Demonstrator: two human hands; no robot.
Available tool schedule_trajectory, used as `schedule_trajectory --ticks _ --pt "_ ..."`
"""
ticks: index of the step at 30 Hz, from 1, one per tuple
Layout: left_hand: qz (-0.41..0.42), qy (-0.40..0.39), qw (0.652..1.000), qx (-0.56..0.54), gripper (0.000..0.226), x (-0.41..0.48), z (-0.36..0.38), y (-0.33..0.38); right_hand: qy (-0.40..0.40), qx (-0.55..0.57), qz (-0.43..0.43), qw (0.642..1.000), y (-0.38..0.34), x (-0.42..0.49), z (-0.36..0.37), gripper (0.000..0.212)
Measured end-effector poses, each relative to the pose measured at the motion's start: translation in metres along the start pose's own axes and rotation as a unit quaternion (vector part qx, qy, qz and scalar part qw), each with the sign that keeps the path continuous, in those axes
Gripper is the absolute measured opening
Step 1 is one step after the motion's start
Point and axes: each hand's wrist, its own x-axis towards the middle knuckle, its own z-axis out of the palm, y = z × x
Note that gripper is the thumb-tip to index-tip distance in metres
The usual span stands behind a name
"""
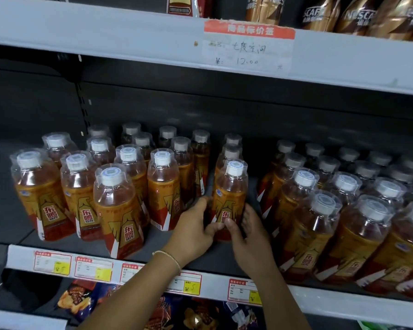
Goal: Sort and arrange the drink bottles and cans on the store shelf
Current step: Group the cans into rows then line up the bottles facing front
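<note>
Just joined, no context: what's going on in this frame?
A person is working at a dark store shelf. The left hand and right hand both grip the lower part of one amber plastic drink bottle with a white cap and orange-red label. It stands upright at the front of a short middle row. A left cluster of matching bottles and a right block of matching bottles flank it, and a gap separates it from the right block.

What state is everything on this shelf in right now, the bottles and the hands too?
Held bottle: upright, capped, held low by both grips.
Left grip: curled round held bottle.
Right grip: curled round same bottle.
Left bottles: standing, capped, uneven rows.
Right bottles: standing, capped, tight rows.
</note>
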Motion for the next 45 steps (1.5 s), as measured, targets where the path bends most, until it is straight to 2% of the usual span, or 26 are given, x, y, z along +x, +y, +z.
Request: schedule_trajectory --ticks 3,5,7,10,12,15,18,21,23,25,30,33,37,40,45 --pt "-0.009 -0.002 1.000 0.003 0.060 0.001 0.002 -0.001 0.019 -0.008 0.003 1.000 0.002 0.001 0.002 0.059" --pt "-0.012 -0.001 1.000 0.008 0.061 0.001 0.002 0.000 0.049 -0.023 -0.003 0.999 0.001 -0.001 0.002 0.049" --pt "-0.014 -0.001 1.000 0.019 0.061 0.001 0.000 0.002 0.103 -0.055 -0.023 0.993 -0.002 -0.003 0.003 0.030" --pt "-0.002 -0.003 0.999 0.052 0.055 -0.005 -0.009 0.005 0.172 -0.122 -0.065 0.975 -0.006 -0.009 0.004 0.027" --pt "-0.005 0.020 0.998 0.066 0.047 -0.015 -0.021 0.008 0.179 -0.161 -0.136 0.961 -0.010 -0.015 0.011 0.023" --pt "-0.024 0.107 0.992 0.058 0.039 -0.038 -0.044 0.011 0.141 -0.125 -0.203 0.961 -0.022 -0.028 0.035 0.010" --pt "-0.032 0.164 0.982 0.085 0.043 -0.057 -0.063 0.017 0.045 -0.084 -0.172 0.981 -0.034 -0.026 0.067 0.021" --pt "-0.048 0.156 0.981 0.106 0.056 -0.070 -0.075 0.023 -0.051 -0.053 -0.101 0.992 -0.050 -0.005 0.093 0.046" --pt "-0.045 0.154 0.981 0.107 0.060 -0.076 -0.081 0.025 -0.068 -0.076 -0.074 0.992 -0.060 0.010 0.105 0.067" --pt "-0.042 0.153 0.982 0.097 0.060 -0.078 -0.084 0.024 -0.048 -0.101 -0.057 0.992 -0.066 0.022 0.111 0.078" --pt "-0.065 0.148 0.984 0.073 0.053 -0.078 -0.083 0.020 -0.018 -0.138 -0.057 0.989 -0.064 0.020 0.107 0.076" --pt "-0.073 0.145 0.985 0.056 0.052 -0.075 -0.079 0.020 0.026 -0.169 -0.064 0.983 -0.064 0.003 0.101 0.088" --pt "-0.094 0.113 0.989 -0.015 0.061 -0.068 -0.075 0.019 0.073 -0.214 -0.092 0.970 -0.055 -0.024 0.089 0.075" --pt "-0.124 0.105 0.982 -0.100 0.064 -0.063 -0.072 0.015 0.075 -0.199 -0.099 0.972 -0.041 -0.039 0.076 0.054" --pt "-0.126 0.068 0.971 -0.193 0.068 -0.060 -0.057 0.015 0.049 -0.098 -0.064 0.992 -0.030 -0.049 0.044 0.056"
